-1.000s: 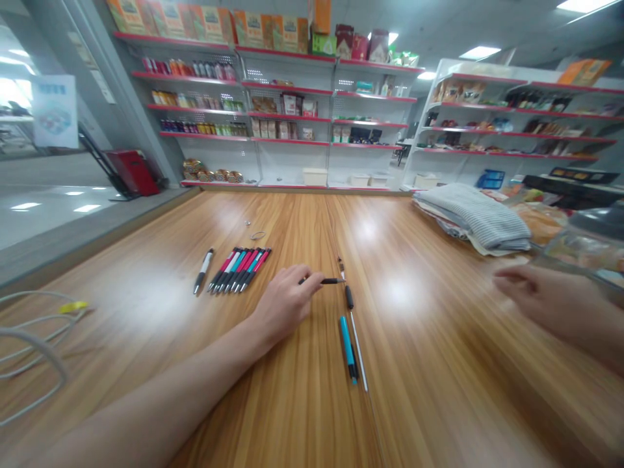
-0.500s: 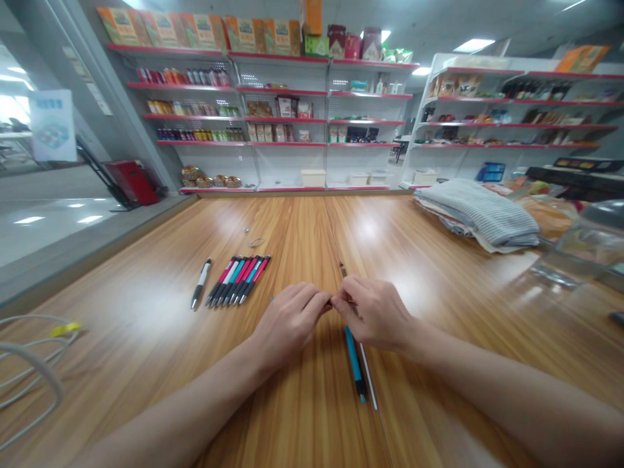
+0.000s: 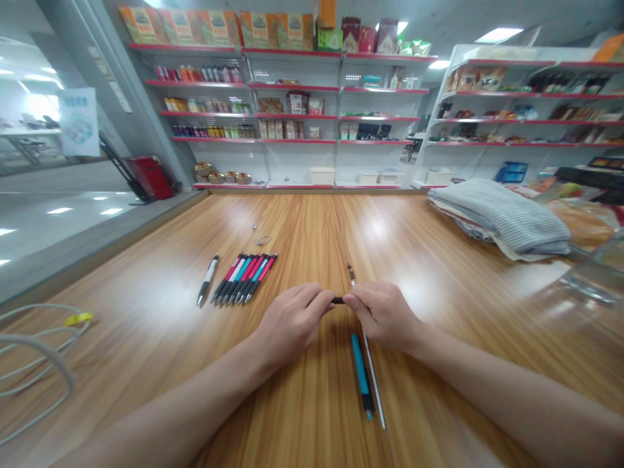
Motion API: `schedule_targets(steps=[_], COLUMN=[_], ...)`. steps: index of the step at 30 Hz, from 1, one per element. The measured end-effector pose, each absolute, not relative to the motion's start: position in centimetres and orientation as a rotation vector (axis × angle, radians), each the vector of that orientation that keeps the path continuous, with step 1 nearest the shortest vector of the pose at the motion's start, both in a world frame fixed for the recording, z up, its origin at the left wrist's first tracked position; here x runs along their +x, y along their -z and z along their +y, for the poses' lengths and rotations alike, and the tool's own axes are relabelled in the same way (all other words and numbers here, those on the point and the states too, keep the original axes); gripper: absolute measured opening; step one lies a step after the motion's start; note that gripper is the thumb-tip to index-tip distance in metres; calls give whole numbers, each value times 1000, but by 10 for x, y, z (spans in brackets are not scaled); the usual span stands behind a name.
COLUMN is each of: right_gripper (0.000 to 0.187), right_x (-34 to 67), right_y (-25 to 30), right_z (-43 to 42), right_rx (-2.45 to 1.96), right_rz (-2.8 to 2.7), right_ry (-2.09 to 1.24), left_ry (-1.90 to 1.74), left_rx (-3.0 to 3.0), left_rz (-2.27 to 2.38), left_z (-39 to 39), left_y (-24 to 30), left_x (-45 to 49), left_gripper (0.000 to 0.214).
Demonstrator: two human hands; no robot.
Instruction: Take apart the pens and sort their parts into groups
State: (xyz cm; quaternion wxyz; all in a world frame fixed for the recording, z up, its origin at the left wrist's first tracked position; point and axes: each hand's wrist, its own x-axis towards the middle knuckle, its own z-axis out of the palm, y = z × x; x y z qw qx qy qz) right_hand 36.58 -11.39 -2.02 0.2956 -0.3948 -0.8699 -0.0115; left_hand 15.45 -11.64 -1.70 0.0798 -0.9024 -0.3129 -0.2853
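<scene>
My left hand (image 3: 292,322) and my right hand (image 3: 383,314) meet over the middle of the wooden table (image 3: 429,273), both pinched on a small black pen part (image 3: 338,300) held between their fingertips. Just in front of my right hand lie a teal pen barrel (image 3: 361,374) and a thin white refill (image 3: 375,383). A short brown-tipped pen piece (image 3: 350,272) lies beyond my hands. To the left, a row of several pink and teal pens (image 3: 245,277) lies side by side, with a white-and-black pen (image 3: 207,279) apart from it.
Folded striped cloth (image 3: 502,218) and packaged goods sit at the right side of the table. A small ring and spring (image 3: 262,240) lie beyond the pens. White cables (image 3: 34,351) curl at the left edge. Store shelves (image 3: 302,110) stand behind the table.
My right hand came in from the far right and joined my left hand on the black pen part. The view shifted slightly to the left.
</scene>
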Motion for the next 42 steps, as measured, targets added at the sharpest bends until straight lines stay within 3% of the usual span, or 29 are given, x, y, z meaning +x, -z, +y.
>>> schedule_targets(steps=[7,19,23,31,42], right_gripper=[34,36,34,34,33], right_x=[364,360,358,362,366], right_y=[21,25,26,26,24], right_z=[-113,-113,-116,-120,-121], right_rx=[-1065,-1131,-1120,-1144,-1106], right_rz=[-2264,-2246,-2258,-2292,-2327], right_ry=[75,-27,5,109,231], left_ry=[729,594,639,643,664], left_rx=[-2666,-2692,-2729,-2721,-2696], left_rz=[-1131,-1042,-1104,-1034,-1004], left_z=[-113,-110,-112,-117,-116], left_y=[19,12,14,15,19], left_x=[162,159,159,163,165], left_gripper=[13,14,11,27,25])
